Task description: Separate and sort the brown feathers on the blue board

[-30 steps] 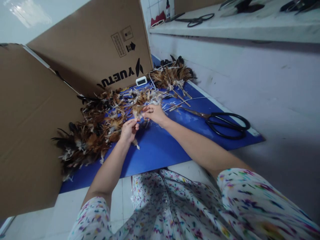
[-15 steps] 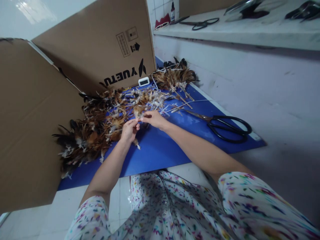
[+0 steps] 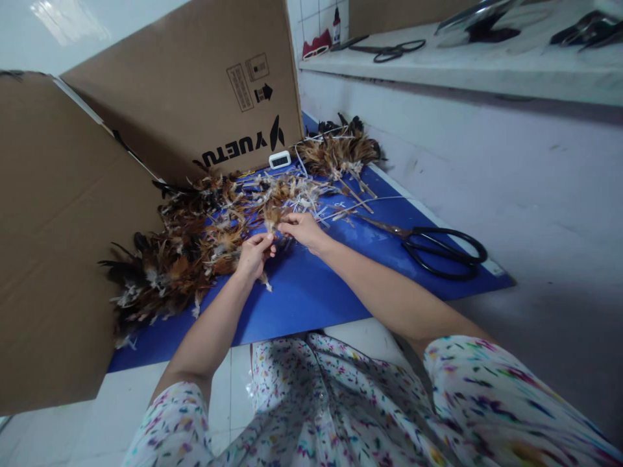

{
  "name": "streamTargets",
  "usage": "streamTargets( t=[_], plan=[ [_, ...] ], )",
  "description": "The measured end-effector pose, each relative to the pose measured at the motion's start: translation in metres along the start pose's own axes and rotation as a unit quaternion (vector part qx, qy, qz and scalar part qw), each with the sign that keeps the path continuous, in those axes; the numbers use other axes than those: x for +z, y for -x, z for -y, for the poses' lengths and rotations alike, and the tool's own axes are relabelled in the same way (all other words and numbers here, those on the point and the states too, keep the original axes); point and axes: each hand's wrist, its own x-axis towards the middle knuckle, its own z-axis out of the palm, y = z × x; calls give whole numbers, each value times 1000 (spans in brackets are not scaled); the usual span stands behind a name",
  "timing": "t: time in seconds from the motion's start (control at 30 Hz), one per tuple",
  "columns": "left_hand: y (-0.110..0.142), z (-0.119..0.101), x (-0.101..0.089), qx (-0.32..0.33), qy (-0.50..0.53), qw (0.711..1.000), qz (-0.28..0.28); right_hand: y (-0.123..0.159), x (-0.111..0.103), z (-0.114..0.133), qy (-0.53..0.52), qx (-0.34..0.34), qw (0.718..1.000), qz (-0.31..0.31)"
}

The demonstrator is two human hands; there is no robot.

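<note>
Between my two hands, over the blue board (image 3: 311, 292), is a small tuft of brown and pale feathers (image 3: 272, 218). My left hand (image 3: 255, 255) pinches its lower end between thumb and finger. The fingers of my right hand (image 3: 300, 229) are closed at the tuft's right side, close to the left fingertips. Loose brown feathers (image 3: 219, 246) lie in a heap behind and to the left of my hands. White strips and scraps (image 3: 304, 193) are scattered just beyond them. One small feather piece (image 3: 265, 281) lies below my left hand.
Black-handled scissors (image 3: 438, 250) lie open on the board at right. Feather bundles on sticks (image 3: 341, 149) rest at the back, beside a small white digital timer (image 3: 280, 159). Cardboard panels (image 3: 160, 84) stand at left and behind. A shelf (image 3: 467, 74) at upper right holds another pair of scissors (image 3: 389, 50).
My right hand has shifted slightly right, apart from the left fingertips. More of the feather tuft shows above my left hand, standing more upright. The view has moved a little.
</note>
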Motion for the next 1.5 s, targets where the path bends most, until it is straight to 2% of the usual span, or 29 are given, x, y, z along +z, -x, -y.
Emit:
streamTargets(
  t=[0.47,0.97,1.5],
  plan=[
    [-4,6,-5,28,-28,999,0,-2,1,-4,21,-30,999,4],
    [-6,8,-11,41,-71,997,4,-3,0,-7,-11,-5,999,39],
    [-6,7,-10,59,-92,994,25,-6,-5,-10,-2,-23,996,84]
  ],
)
